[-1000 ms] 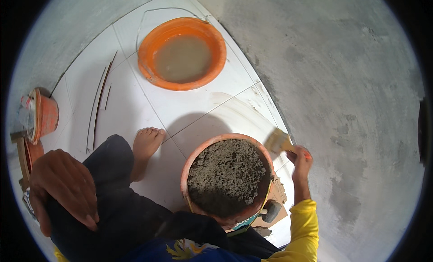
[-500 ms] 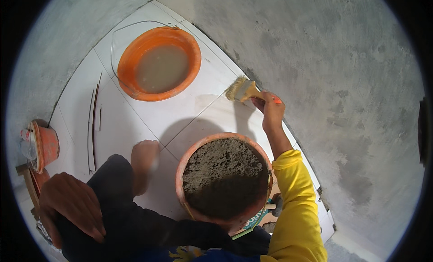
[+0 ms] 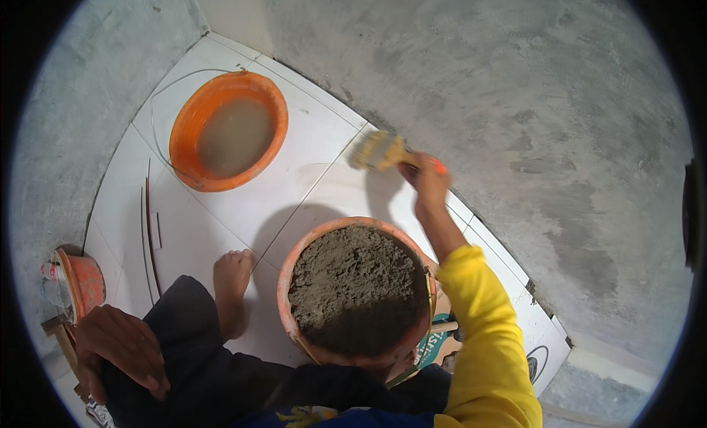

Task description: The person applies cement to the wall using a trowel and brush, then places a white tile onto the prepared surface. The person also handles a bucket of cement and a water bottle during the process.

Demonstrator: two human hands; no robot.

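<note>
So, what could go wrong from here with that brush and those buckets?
Three possible risks. The right grip holds the brush over the white tiled floor, so it might drip or fleck the tiles. A bare foot rests beside the bucket of grey mix and could get splattered if any spills. The wire handle of the orange bucket juts out past its rim, so it might get snagged, slopping the cloudy water.

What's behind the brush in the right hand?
White floor tile shows around the blurred brush, with the grey wall beyond its upper right. Whatever lies directly behind it is covered; can't tell if it touches the tile.
</note>
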